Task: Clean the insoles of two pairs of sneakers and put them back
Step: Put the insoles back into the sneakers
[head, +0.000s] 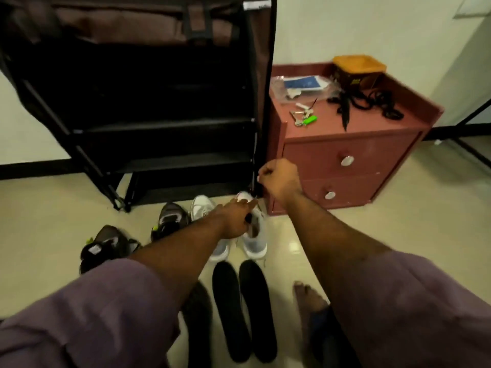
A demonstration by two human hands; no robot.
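- Head view: my left hand (235, 219) grips the right-hand white mesh sneaker (256, 235) at frame centre.
- My right hand (279, 179), fingers curled, pinches something too small to tell.
- 2 black foam insoles (244, 309) lie below, lengthwise toward me, nearer my left hand.

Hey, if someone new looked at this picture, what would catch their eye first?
Probably the two arms reaching forward: the left hand grips the right white sneaker on the floor, while the right hand is fisted just above it. Next, two black insoles lie side by side nearer the camera.

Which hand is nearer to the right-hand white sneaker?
Left. The left hand is at the white sneaker, fingers in its opening; the right hand is raised above it.
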